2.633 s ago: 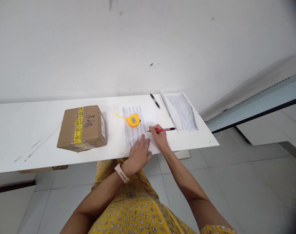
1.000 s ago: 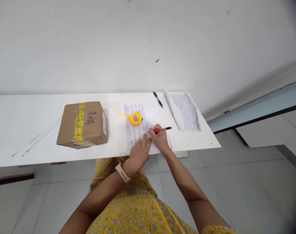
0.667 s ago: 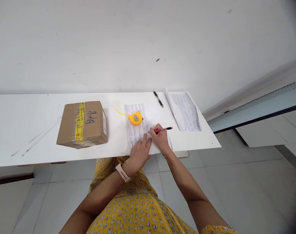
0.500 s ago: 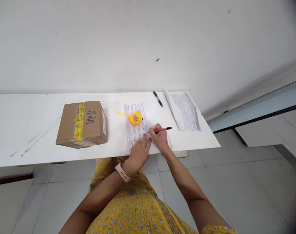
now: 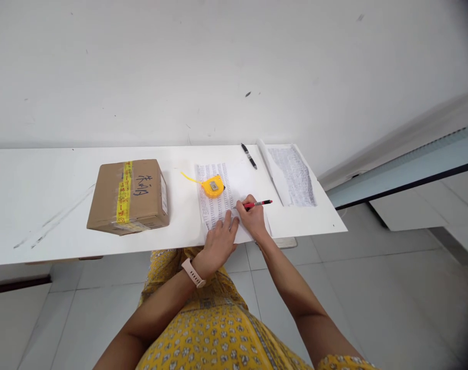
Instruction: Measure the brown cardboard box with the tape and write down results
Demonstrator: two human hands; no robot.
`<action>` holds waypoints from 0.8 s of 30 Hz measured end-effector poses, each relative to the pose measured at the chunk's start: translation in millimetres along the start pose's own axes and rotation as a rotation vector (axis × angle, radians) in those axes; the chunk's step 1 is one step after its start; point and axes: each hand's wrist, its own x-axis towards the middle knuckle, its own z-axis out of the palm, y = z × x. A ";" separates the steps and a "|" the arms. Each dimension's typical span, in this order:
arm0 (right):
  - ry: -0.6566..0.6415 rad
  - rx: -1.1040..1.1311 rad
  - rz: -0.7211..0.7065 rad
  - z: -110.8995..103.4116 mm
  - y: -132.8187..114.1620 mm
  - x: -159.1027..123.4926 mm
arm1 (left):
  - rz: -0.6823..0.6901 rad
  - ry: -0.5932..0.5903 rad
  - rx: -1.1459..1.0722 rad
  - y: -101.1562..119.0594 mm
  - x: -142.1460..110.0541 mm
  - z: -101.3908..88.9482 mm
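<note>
Remotely I see a rounded yellow tape measure [image 5: 213, 187] on thin, inked paper [image 5: 204, 209], left hand [image 5: 220, 239] lying there slightly spread, right hand [image 5: 252, 219] pinching a slim red pen [image 5: 260, 204].

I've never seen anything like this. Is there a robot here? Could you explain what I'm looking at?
No robot: these are a person's own bare hands, seen from a camera worn on the head, looking forward and down. The left hand rests on a written sheet. The right hand holds a red pen, its tip at that sheet. A yellow tape measure lies on the sheet, its tape partly out. Also on the white table are a taped cardboard box, a black pen and more written paper.
</note>
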 end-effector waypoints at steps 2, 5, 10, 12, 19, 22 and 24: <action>-0.004 0.013 0.004 -0.3 -0.7 -0.1 | -0.002 0.000 0.003 0.3 -0.2 -0.4; 0.008 0.030 0.011 -0.8 -1.9 -0.4 | -0.010 -0.013 -0.007 0.7 -0.8 -1.8; 0.005 0.016 0.021 -1.7 -5.0 -0.2 | -0.008 -0.013 -0.051 0.0 -1.0 -3.1; 0.001 0.002 0.028 -1.9 -6.4 -0.1 | -0.006 -0.012 -0.070 -0.3 -0.7 -2.5; 0.006 0.004 0.029 -2.0 -6.1 -0.3 | -0.013 -0.004 -0.081 0.1 0.0 0.0; 0.013 0.007 0.026 -1.8 -5.0 -0.5 | -0.008 -0.010 -0.078 -0.3 -0.3 -0.4; 0.012 0.006 0.021 -1.5 -4.8 -0.6 | -0.008 -0.011 -0.076 -0.4 -0.6 -0.9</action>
